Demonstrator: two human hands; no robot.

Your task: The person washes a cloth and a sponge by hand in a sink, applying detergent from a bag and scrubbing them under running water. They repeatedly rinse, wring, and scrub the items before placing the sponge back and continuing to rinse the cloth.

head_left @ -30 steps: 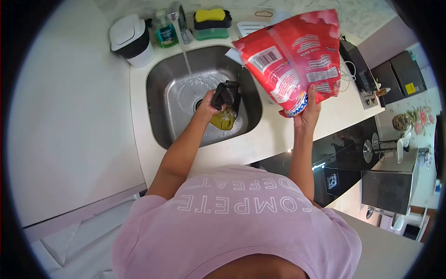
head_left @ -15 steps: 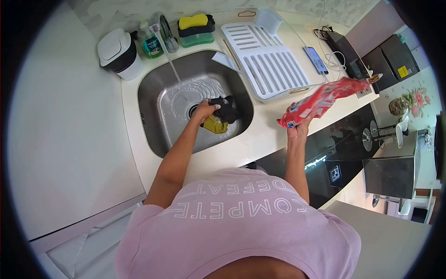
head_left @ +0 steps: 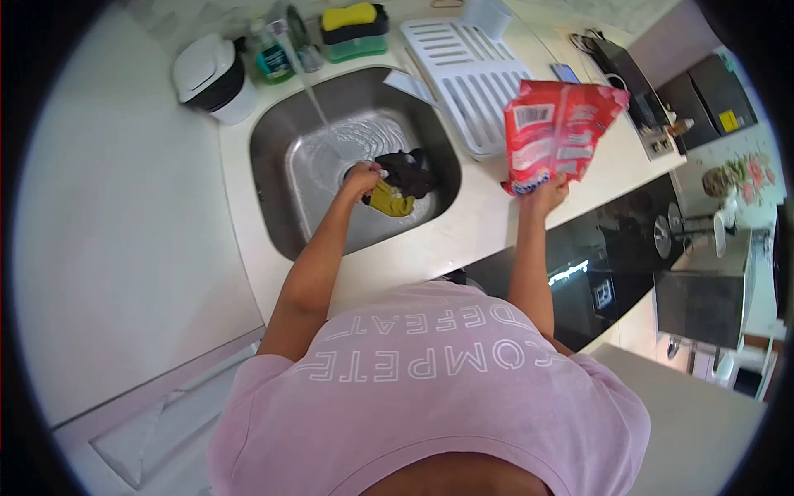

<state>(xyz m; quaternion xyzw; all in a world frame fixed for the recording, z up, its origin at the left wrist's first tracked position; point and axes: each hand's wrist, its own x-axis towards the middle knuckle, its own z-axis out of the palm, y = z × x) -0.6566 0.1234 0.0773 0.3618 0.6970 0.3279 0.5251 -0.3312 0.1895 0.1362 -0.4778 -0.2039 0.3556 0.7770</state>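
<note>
Inside the steel sink (head_left: 285, 194), my left hand (head_left: 361, 179) has its fingers closed on the edge of a dark cloth (head_left: 407, 174). A yellow-green cloth (head_left: 390, 201) lies beside and below it. Water runs from the faucet (head_left: 289, 50) into the basin. Over the counter to the right of the sink, my right hand (head_left: 548, 195) grips the lower end of a red packet (head_left: 556, 132), which stands up from my fingers with its printed, barcoded face showing.
Behind the sink are a lidded white bin (head_left: 211, 74), a green soap bottle (head_left: 273, 62) and a sponge holder (head_left: 356, 37). A white drying rack (head_left: 471, 78) lies right of the sink, near a phone (head_left: 565, 73) and a black cooktop (head_left: 579, 273).
The red packet has turned from lying slanted to the right to a more upright, flat-faced position in my right hand. My left hand stays at the dark cloth.
</note>
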